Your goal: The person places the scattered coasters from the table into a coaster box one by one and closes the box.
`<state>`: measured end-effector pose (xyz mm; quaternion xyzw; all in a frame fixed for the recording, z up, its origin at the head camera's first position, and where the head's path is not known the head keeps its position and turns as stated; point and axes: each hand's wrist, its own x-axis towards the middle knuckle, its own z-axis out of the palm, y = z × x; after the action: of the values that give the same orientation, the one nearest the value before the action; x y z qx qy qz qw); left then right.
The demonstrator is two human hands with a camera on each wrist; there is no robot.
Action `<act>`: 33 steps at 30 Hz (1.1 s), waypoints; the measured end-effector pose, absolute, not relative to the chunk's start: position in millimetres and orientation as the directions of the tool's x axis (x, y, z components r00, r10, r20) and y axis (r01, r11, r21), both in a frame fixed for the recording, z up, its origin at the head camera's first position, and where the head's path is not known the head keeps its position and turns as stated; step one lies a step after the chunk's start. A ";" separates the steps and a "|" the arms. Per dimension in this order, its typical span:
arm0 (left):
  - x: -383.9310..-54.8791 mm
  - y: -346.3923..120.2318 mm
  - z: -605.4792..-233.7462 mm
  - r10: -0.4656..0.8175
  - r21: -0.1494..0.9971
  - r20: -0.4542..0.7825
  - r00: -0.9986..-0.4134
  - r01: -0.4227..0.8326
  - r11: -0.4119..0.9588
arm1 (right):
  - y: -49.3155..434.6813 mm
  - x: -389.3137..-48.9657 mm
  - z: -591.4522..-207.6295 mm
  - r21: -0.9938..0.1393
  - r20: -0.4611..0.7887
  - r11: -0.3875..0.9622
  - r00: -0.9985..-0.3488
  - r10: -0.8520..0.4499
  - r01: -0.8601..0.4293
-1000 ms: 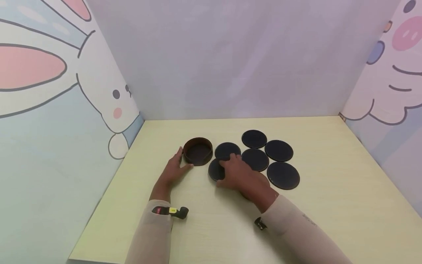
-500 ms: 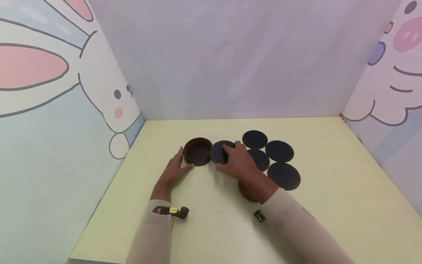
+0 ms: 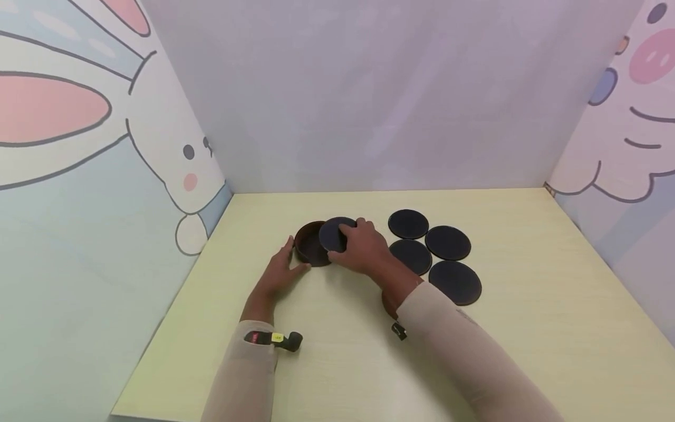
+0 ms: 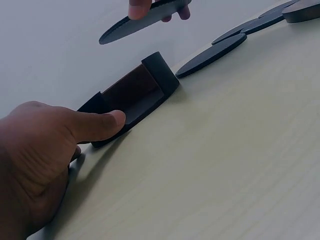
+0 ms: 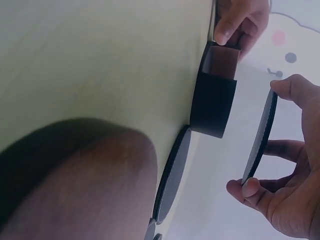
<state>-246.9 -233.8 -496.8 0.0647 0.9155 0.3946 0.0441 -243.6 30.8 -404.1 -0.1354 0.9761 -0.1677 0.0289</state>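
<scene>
My right hand (image 3: 361, 249) pinches a round black coaster (image 3: 333, 235) by its edges, tilted over the right part of a round dark brown coaster holder (image 3: 304, 249). In the left wrist view the held coaster (image 4: 135, 29) is raised above the holder (image 4: 162, 75), whose wall has a cutout. My left hand (image 3: 276, 272) grips the holder's left side, thumb (image 4: 102, 126) at the near edge and fingers round the back. Another coaster (image 4: 212, 56) lies flat beside the holder; the right hand hides it in the head view.
Several more black coasters (image 3: 408, 224) lie flat on the pale wooden table (image 3: 337, 363) to the right. A brown round piece (image 3: 389, 303) sits partly hidden under the right forearm. Walls with cartoon animals stand left and right, and a plain wall (image 3: 369, 117) behind.
My right hand has lifted the coaster off the table and carried it up and left over the holder. The left hand and the holder have stayed in place.
</scene>
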 end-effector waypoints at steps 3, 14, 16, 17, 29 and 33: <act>-246.2 -233.0 -495.3 0.156 0.729 -0.028 -0.987 0.086 0.679 | 22.7 -248.9 -402.2 -0.305 -0.036 0.917 -0.959 -0.282 -0.258; -246.1 -233.7 -495.3 0.145 0.717 -0.036 -0.989 0.075 0.693 | -3.2 -271.1 -415.3 -0.258 -0.036 0.933 -0.963 -0.268 -0.250; -246.0 -232.6 -495.2 0.145 0.717 -0.033 -0.989 0.078 0.693 | -6.9 -272.8 -417.1 -0.248 -0.033 0.933 -0.960 -0.277 -0.261; -246.0 -232.0 -495.2 0.144 0.717 -0.035 -0.989 0.075 0.693 | -8.5 -273.3 -417.7 -0.242 -0.031 0.933 -0.959 -0.282 -0.267; -248.2 -229.6 -495.8 0.143 0.702 -0.026 -0.989 0.083 0.707 | -24.5 -273.7 -420.8 -0.160 -0.004 0.936 -0.948 -0.319 -0.315; -247.5 -232.0 -496.1 0.139 0.702 -0.020 -0.990 0.085 0.707 | -28.6 -273.7 -421.8 -0.150 0.001 0.935 -0.946 -0.325 -0.321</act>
<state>-247.5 -232.0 -496.1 0.0608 0.9232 0.3778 0.0359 -273.7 -28.6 -421.8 -0.1642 0.9836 -0.0743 0.0117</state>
